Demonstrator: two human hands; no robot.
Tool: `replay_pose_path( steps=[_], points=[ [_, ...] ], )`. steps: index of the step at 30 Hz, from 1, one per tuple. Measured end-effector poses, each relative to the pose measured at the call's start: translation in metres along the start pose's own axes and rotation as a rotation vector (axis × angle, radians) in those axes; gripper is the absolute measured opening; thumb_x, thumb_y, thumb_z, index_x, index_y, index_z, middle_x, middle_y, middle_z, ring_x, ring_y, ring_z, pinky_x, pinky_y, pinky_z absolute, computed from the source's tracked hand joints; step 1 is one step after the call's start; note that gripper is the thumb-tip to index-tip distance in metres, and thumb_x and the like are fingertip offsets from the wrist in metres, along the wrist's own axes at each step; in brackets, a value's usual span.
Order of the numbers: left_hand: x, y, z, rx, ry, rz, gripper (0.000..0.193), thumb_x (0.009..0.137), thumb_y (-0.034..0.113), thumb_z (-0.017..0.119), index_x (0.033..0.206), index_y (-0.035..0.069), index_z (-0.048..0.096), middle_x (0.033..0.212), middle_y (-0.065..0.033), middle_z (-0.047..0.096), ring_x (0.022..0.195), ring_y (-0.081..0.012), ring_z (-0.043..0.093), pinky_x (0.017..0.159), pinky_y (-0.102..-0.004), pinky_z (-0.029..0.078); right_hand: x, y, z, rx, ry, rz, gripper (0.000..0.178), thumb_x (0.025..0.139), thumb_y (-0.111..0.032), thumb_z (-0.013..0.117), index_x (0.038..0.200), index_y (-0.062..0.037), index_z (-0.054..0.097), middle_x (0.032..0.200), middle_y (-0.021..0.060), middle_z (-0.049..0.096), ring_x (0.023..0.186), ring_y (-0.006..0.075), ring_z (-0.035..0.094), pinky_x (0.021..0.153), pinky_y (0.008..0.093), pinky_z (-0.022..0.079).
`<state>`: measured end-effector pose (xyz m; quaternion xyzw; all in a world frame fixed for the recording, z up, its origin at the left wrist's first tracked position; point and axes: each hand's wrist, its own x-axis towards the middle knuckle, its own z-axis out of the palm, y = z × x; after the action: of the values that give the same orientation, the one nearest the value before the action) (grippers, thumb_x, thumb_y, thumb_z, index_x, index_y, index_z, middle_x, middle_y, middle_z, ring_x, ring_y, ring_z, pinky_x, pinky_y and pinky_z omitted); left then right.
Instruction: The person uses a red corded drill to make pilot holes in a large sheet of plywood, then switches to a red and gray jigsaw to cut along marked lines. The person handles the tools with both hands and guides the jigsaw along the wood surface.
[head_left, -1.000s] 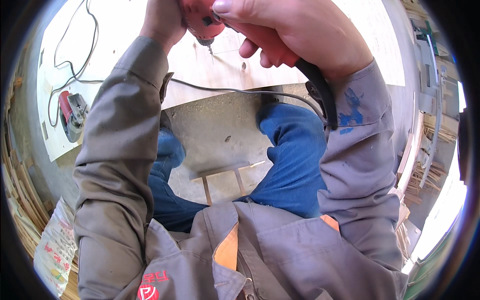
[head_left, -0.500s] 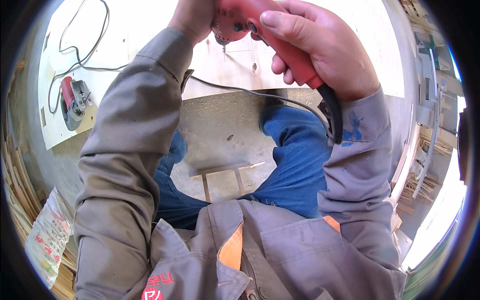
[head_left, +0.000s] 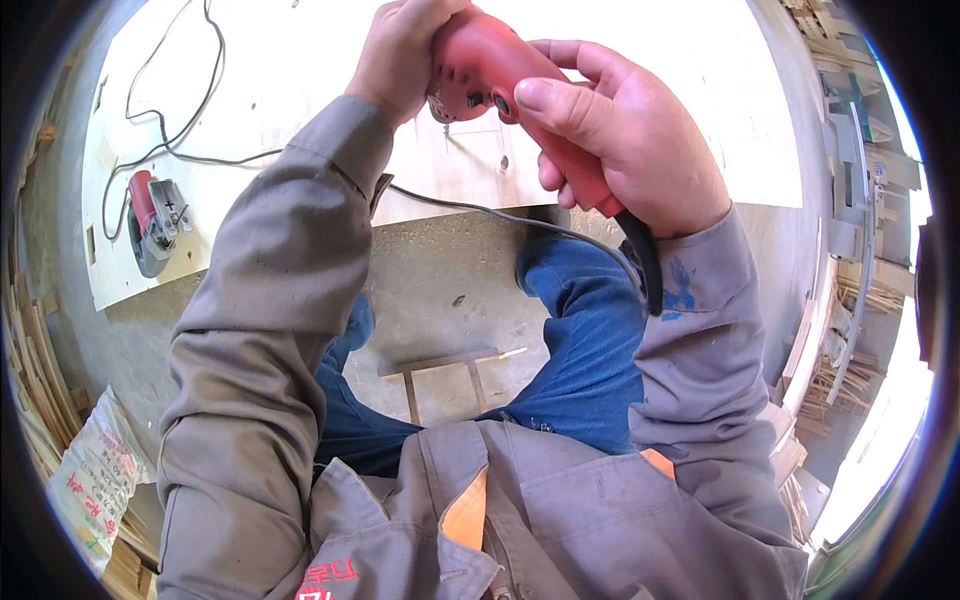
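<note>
Both my hands are on a red corded electric drill (head_left: 490,60), pointed down at a large pale wooden board (head_left: 300,110). My left hand (head_left: 392,62) is closed against the drill's body near its front end; some of its fingers are hidden behind the tool. Around the handle wraps my right hand (head_left: 650,140), its thumb lying along the near side by the buttons. The chuck sits low at the board, and the bit barely shows. From the handle's end a black cord (head_left: 480,208) runs left across the board's near edge.
Another red and grey power tool (head_left: 152,222) rests on the board's left end, its dark cable looping beyond it. Under the board's near edge are the concrete floor (head_left: 440,290) and a small wooden frame (head_left: 440,363). Wood strips and a white sack (head_left: 100,480) lie at left.
The drill and both hands have shifted slightly lower in the picture. Its bit, plainly visible before, now hardly shows beneath the chuck. Both hands keep their hold.
</note>
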<state>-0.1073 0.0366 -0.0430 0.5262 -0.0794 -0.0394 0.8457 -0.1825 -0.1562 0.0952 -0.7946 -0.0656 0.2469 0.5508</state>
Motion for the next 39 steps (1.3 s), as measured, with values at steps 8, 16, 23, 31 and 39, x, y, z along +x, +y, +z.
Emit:
replay_pose_path(
  steps=[8,16,23,31,39],
  points=[
    [0.0,0.002,0.003,-0.04,0.036,-0.039,0.046,0.098,0.041,0.059,0.1,-0.003,0.069,0.095,-0.0169,0.073,0.085,-0.024,0.071,0.079,-0.0357,0.058,0.003,-0.003,-0.004,-0.026,-0.015,0.008,0.059,0.102,-0.04,0.068,0.141,0.0016,0.055,0.086,0.0071,0.069,0.062,0.0094,0.066,0.047,0.0198,0.051],
    [-0.009,-0.009,-0.009,-0.032,-0.005,0.017,0.049,0.098,0.045,0.055,0.101,-0.002,0.07,0.095,-0.016,0.073,0.086,-0.025,0.071,0.078,-0.034,0.058,0.0,-0.001,0.007,0.034,-0.068,0.041,0.064,0.097,-0.032,0.076,0.141,0.0088,0.052,0.079,0.0088,0.067,0.058,0.0096,0.061,0.049,0.0238,0.049],
    [-0.039,0.004,0.0,0.089,-0.03,-0.019,0.051,0.095,0.047,0.054,0.095,0.0,0.072,0.093,-0.0152,0.074,0.083,-0.0227,0.07,0.076,-0.0345,0.057,-0.02,0.014,0.024,0.126,-0.033,0.037,0.067,0.094,-0.022,0.078,0.145,0.009,0.048,0.101,0.0135,0.068,0.065,0.009,0.061,0.053,0.0244,0.051],
    [-0.047,0.008,0.018,0.19,-0.043,-0.018,0.055,0.096,0.05,0.051,0.094,0.0,0.073,0.089,-0.0146,0.073,0.066,-0.0191,0.068,0.052,-0.0281,0.054,-0.037,0.028,0.021,0.111,0.016,0.025,0.065,0.094,-0.021,0.077,0.145,0.0088,0.05,0.102,0.0138,0.069,0.065,0.0084,0.061,0.053,0.0236,0.05],
    [-0.043,0.007,0.011,0.069,-0.027,0.065,0.047,0.098,0.04,0.052,0.089,-0.002,0.072,0.079,-0.0138,0.072,0.058,-0.0193,0.065,0.049,-0.0297,0.053,-0.028,0.036,0.022,0.042,-0.014,-0.071,0.062,0.094,-0.026,0.079,0.141,0.0066,0.056,0.089,0.0098,0.069,0.062,0.0082,0.063,0.052,0.0229,0.051]
  ],
)
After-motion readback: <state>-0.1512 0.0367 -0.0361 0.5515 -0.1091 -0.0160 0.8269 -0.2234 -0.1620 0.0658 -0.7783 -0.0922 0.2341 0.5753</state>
